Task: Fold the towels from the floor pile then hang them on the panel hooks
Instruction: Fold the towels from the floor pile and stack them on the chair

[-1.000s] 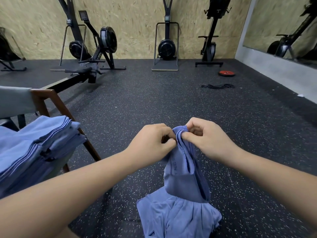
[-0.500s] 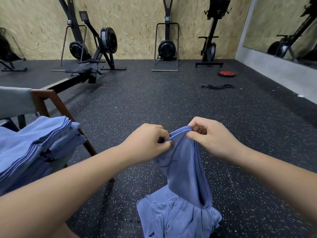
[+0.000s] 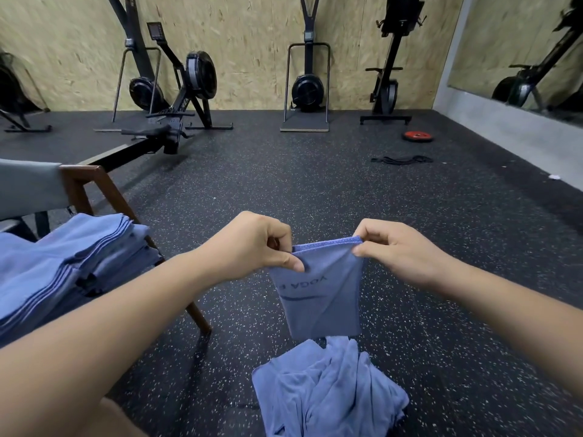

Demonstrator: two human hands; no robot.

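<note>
Above the floor pile (image 3: 328, 389), at mid-frame, one blue towel (image 3: 321, 298) hangs in the air between both hands. Left hand (image 3: 252, 244): thumb and forefinger pinch the top hem at its left corner, other fingers curled in. Right hand (image 3: 400, 250): same pinch at the right corner. The hem between them is drawn level and nearly taut. The cloth falls apparently doubled, printed lettering showing, its lower edge just over the pile and, as far as can be told, clear of it.

Done: a stack of folded blue towels (image 3: 72, 263) lies on the chair (image 3: 91, 190) at left, several layers deep; exact count cannot be read.

In hand: judged to be the squaring-up of one towel ahead of its fold, or partway through it.

Outstanding: crumpled towels in the pile on the rubber floor (image 3: 315, 190); number not determinable, more than one likely. No panel or hooks appear in view, and no towel is seen hung. Assessment: folding well advanced, hanging stage not yet begun so far as visible
</note>
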